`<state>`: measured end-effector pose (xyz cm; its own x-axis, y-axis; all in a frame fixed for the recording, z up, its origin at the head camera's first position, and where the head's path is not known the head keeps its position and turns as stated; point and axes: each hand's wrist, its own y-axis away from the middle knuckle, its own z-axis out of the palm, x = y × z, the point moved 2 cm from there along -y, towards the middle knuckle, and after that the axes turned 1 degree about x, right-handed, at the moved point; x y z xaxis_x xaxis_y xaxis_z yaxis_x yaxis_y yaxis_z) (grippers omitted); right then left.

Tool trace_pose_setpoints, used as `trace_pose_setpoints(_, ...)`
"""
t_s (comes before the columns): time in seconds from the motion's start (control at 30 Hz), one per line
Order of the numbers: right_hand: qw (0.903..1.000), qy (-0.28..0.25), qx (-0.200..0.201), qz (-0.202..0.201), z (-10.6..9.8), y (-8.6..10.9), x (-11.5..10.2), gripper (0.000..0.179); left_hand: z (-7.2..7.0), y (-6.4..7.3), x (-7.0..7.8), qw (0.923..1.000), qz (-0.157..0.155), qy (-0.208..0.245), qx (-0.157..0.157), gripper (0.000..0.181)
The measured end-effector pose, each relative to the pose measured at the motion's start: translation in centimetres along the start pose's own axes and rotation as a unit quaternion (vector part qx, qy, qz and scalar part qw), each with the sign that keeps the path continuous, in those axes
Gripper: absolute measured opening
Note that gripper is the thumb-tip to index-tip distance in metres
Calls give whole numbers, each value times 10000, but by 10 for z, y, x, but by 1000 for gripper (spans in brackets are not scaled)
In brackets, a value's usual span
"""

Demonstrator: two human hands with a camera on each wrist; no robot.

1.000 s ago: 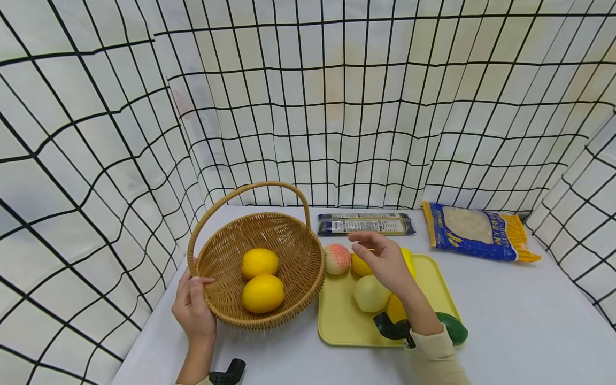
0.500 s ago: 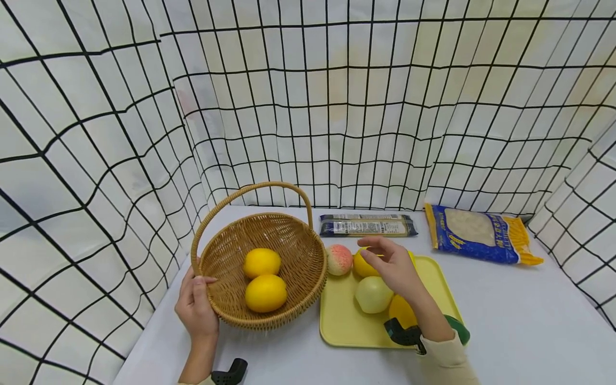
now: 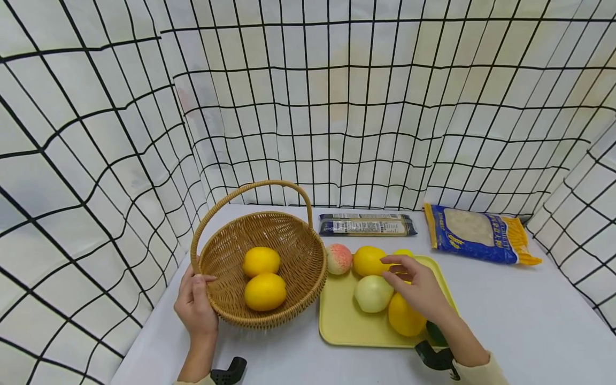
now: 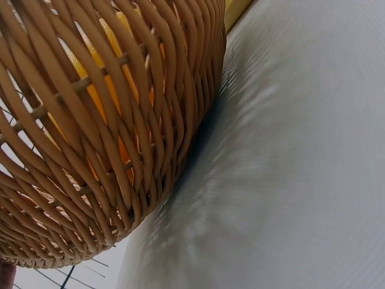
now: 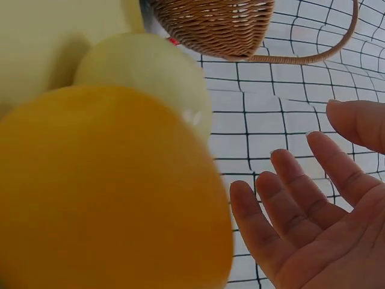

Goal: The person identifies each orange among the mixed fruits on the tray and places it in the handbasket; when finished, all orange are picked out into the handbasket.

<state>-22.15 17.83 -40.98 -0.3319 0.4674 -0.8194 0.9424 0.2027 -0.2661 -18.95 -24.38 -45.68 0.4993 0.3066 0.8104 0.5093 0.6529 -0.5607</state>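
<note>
My left hand (image 3: 196, 307) grips the rim of a wicker basket (image 3: 298, 267) at its left side, thumb over the edge. The basket tilts toward me with two lemons (image 3: 265, 292) inside. My right hand (image 3: 421, 286) hovers over a yellow tray (image 3: 344, 329), fingers relaxed and holding nothing. Beneath and beside it lie an orange-yellow fruit (image 3: 404, 316) and a pale green round fruit (image 3: 372, 294). Farther back are a lemon (image 3: 368, 261) and a pink-speckled peach (image 3: 339, 259). Another yellow fruit (image 3: 402, 252) and a dark green one (image 3: 434, 334) are partly hidden by the right hand and wrist.
Behind the tray lies a flat dark packet (image 3: 368, 225) with a printed label. A blue and yellow bag (image 3: 476, 234) rests at the back right. White walls with black grid lines (image 3: 337, 117) enclose the white table (image 3: 520, 315) at the back and sides.
My right hand has moved right and toward me, from above the lemon to above the orange-yellow fruit. The left hand still holds the basket, and the lemons inside have not moved.
</note>
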Motion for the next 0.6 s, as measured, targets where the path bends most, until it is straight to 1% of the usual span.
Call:
trace_pose_setpoints(0.07, 9999, 87, 39, 67, -3, 6, 5, 29, 0, 0, 1, 10000, -2, -9, 7, 35)
trace_pose_setpoints(0.2, 9990, 261, 86, 359, -9, 18, 15, 29, 0, 0, 1, 10000, -3, -39, -1, 36)
trace_pose_setpoints(0.37, 9966, 538, 136, 606, -17, 30, 20, 31, 0, 0, -2, 9999, -22, -105, -1, 36)
trace_pose_setpoints(0.5, 9955, 640, 49, 702, -24, 35, 24, 34, 0, -1, -2, 9999, -46, -156, 18, 36)
trace_pose_setpoints(0.6, 9947, 659, -127, 782, -26, 36, 30, 36, 0, -1, -2, 9999, -39, -141, -1, 36)
